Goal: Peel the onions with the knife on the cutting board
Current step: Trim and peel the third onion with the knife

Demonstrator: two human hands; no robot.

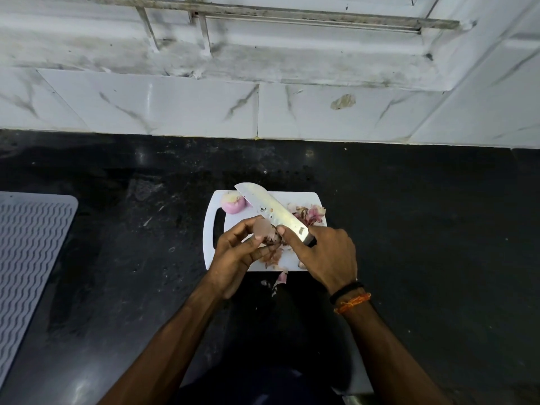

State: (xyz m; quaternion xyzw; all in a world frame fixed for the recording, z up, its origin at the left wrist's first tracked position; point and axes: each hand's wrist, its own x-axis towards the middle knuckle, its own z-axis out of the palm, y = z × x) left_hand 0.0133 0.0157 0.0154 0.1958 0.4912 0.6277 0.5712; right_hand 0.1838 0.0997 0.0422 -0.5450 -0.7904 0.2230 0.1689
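The likeliest slip was the knife (271, 211) skidding off the slick skin toward your left thumb, since the blade crossed just above the fingers cupping the onion (270, 238). Your left hand (233, 255) held that half-skinned onion over the near part of the cutting board (304, 200), its grip curled around it. Your right hand (324, 255) was clamped on the handle, thumb pressed at the onion — wrist bent inward. A peeled onion (233, 202) sat at the board's far left corner; loose skins (309, 213) lay at its far right corner — some had spilled onto the counter (423, 217).
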